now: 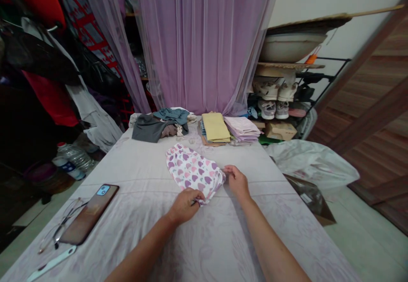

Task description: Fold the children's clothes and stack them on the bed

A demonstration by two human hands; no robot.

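As the left hand (185, 206) pinches the near end of the heart-print cloth (192, 172) | right hand (237, 183) loosely open, touching its right end | long axis diagonal, far-left to near-right, mid sheeted bed (255, 239) | open sheet before phone (88, 214) | folded stacks (229, 129) just beyond

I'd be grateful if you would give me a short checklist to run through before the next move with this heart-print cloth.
1. Left hand pinching the heart-print cloth: ok.
2. Right hand touching the cloth's edge: ok.
3. Cloth lying smooth: not ok, it is bunched near both hands.
4. Phone apart from the cloth: ok.
5. Yellow folded stack and lilac folded stack apart from the cloth: ok.
6. Underside of the cloth free of marks: cannot tell, it is hidden.
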